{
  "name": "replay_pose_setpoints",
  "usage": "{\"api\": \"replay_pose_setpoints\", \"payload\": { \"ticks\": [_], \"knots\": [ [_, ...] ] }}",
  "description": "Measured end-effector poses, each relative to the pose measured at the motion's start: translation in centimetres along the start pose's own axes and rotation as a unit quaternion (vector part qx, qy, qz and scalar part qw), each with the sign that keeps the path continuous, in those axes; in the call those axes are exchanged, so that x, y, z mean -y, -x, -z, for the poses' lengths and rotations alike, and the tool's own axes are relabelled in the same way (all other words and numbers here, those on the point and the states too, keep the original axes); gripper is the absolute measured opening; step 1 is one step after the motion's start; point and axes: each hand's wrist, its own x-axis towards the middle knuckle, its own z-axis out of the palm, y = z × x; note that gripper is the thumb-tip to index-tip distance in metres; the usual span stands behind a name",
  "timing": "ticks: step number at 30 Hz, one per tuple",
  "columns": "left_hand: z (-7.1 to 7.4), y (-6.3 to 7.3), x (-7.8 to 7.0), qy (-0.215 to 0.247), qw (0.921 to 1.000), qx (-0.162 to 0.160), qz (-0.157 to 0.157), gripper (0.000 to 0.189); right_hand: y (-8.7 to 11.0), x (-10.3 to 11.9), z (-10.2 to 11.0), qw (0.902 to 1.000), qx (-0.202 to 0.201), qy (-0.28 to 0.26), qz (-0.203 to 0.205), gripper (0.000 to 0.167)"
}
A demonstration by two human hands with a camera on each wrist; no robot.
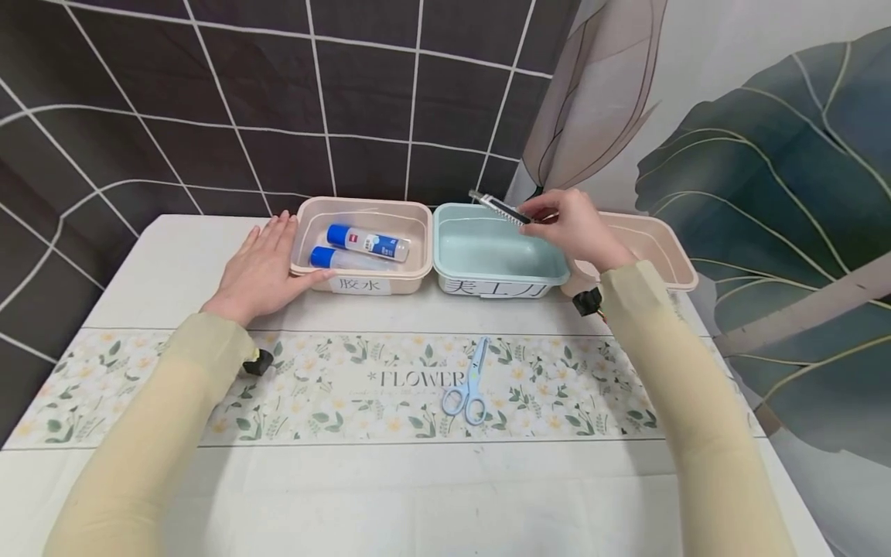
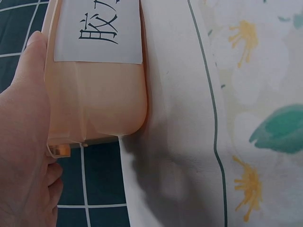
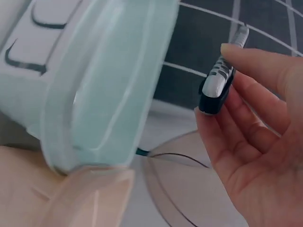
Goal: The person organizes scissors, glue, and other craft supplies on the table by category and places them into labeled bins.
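My right hand (image 1: 571, 224) pinches a black and silver utility knife (image 1: 503, 209) between thumb and fingers. The knife is above the back right part of a light-blue bin (image 1: 501, 277), which has a white label on its front. In the right wrist view the knife (image 3: 218, 78) points up and away from the palm. At the far left, my left hand (image 1: 261, 267) lies with straight fingers against the side of a pink bin (image 1: 425, 263), its thumb at the front rim. Two blue-capped glue sticks (image 1: 369, 243) lie inside that bin.
Another pink bin (image 1: 685, 267) stands at the right, partly hidden behind the right hand and wrist. Light-blue scissors (image 1: 473, 383) lie on the flowered strip of the tablecloth (image 1: 313, 387). A dark tiled-pattern backdrop (image 1: 369, 93) rises right behind the row of bins.
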Motion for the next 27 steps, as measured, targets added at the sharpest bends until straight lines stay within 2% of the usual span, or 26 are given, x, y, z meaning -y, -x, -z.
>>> {"api": "replay_pose_setpoints", "payload": {
  "ticks": [5,10,14,18,24,27],
  "knots": [
    [0.1,0.1,0.0,0.0,1.0,-0.003,-0.003,0.113,-1.5,-0.7,-1.9,0.9984,0.05,0.025,0.0,0.029],
    [0.1,0.1,0.1,0.003,1.0,-0.002,-0.001,0.112,-2.4,-1.2,-3.6,0.9965,0.072,0.041,0.002,0.028],
    [0.1,0.1,0.1,0.005,1.0,0.0,0.0,0.112,-2.6,-1.8,-4.7,0.9954,0.081,0.052,0.0,0.028],
    [0.1,0.2,0.0,0.003,1.0,-0.001,-0.001,0.113,-2.5,-2.1,-5.4,0.9925,0.108,0.058,-0.005,0.027],
    [0.1,0.1,0.0,0.003,1.0,-0.002,-0.003,0.113,-2.2,-1.8,-5.9,0.9881,0.136,0.067,-0.025,0.028],
    [0.1,0.1,-0.1,0.003,1.0,-0.002,-0.003,0.113,-2.2,-1.7,-5.9,0.9862,0.143,0.075,-0.036,0.033]
  ]
}}
